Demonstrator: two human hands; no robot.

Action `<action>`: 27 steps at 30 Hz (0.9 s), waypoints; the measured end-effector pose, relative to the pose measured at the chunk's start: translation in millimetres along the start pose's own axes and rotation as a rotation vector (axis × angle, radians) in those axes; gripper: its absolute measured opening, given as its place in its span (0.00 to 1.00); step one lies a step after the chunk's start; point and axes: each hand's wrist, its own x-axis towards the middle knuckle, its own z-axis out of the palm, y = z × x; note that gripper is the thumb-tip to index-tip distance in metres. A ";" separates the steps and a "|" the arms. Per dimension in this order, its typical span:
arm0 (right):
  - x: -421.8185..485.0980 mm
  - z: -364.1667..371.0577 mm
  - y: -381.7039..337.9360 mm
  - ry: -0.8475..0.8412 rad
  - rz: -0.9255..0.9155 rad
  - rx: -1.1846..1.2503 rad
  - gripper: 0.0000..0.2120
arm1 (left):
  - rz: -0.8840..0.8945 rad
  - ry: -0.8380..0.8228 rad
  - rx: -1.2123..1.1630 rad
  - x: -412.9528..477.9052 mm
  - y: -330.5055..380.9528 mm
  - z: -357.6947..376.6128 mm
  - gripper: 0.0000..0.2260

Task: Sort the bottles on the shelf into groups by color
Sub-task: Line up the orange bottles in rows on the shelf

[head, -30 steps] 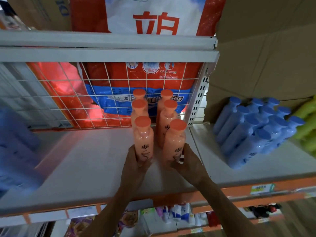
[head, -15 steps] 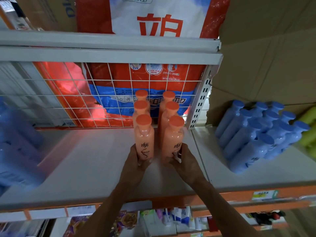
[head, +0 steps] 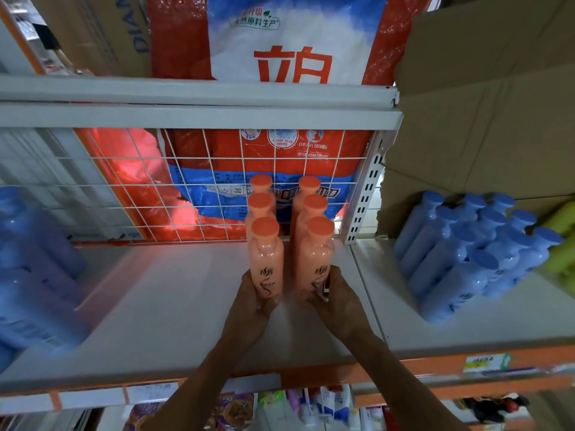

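With left grip (head: pixel 252 303) wrapped round the front-left orange bottle (head: pixel 267 259) and right grip (head: pixel 337 298) round the front-right orange bottle (head: pixel 314 259) — both upright on the shelf (head: pixel 174 306), heading two rows (head: pixel 315 204) — push low and evenly, toppling none behind.

1. At the top centre I see a big red, white and blue bag (head: pixel 292 42) printed with large red characters.
2. A white wire grid (head: pixel 217 181) crosses the middle, with more red and blue packaging behind it.
3. Brown cardboard boxes (head: pixel 485 104) fill the upper right.
4. Another cardboard box (head: pixel 102 32) sits at the upper left.
5. Along the bottom edge I make out small packaged goods (head: pixel 311 405), too blurred to read.
6. A green-and-white label (head: pixel 487 362) sits at the lower right.
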 end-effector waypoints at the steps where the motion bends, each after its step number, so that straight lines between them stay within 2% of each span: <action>1: -0.3 -0.3 -0.1 -0.007 0.003 -0.007 0.28 | 0.007 0.001 0.010 0.4 0.1 -0.1 0.29; 9: -0.9 -2.0 -2.4 -0.043 0.018 -0.070 0.32 | 0.032 -0.014 0.044 3.6 0.5 -2.2 0.30; 14: -1.3 0.6 -4.1 -0.034 0.051 -0.102 0.28 | 0.046 -0.035 0.067 5.7 -1.2 -4.4 0.29; 27: -9.0 1.1 -16.3 -0.018 0.084 -0.125 0.28 | 0.013 -0.072 0.080 5.8 0.8 -9.9 0.29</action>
